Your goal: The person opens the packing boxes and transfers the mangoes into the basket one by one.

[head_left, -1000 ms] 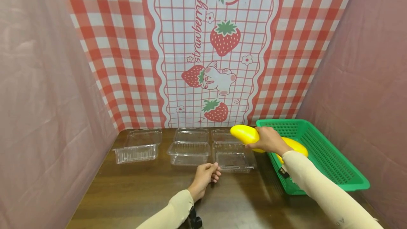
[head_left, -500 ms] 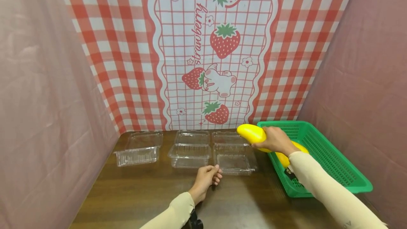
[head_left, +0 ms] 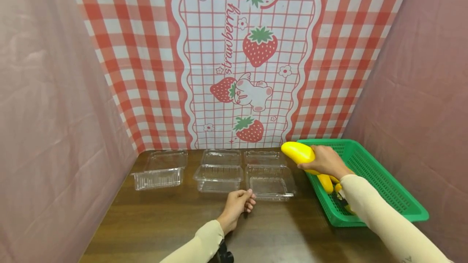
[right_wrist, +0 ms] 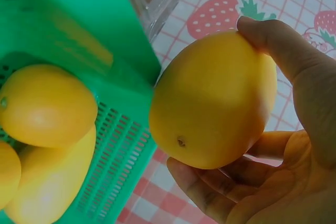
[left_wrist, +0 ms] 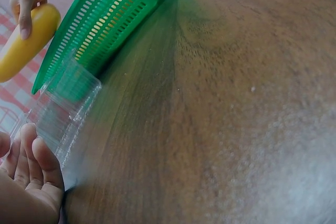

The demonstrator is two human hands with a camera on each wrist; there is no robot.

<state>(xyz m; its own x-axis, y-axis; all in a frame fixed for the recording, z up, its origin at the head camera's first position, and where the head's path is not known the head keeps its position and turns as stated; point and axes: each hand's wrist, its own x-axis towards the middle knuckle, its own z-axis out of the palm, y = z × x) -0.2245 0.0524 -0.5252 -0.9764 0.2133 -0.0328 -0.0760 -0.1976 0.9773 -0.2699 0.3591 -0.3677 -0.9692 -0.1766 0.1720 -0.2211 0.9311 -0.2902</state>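
Observation:
My right hand (head_left: 327, 161) grips a yellow mango (head_left: 297, 152) by one end, in the air above the near-left rim of the green basket (head_left: 396, 192). In the right wrist view, thumb and fingers lie around the held mango (right_wrist: 215, 98), with its small stem scar showing. Several more mangoes (right_wrist: 47, 106) lie in the basket, partly hidden by my right arm in the head view. My left hand (head_left: 235, 208), fingers loosely curled and holding nothing, is just in front of the right clear plastic box (head_left: 270, 186); whether they touch, I cannot tell.
Two more clear plastic boxes, a middle one (head_left: 218, 182) and a left one (head_left: 158, 179), stand in the row with lids folded back. A checked strawberry cloth (head_left: 248, 64) hangs behind the wooden table (head_left: 175, 222). Pink curtains (head_left: 427, 92) close both sides.
My right hand has moved to the right with the mango, over the basket's rim. More of the mangoes inside the basket now shows below it. The left hand stays in place.

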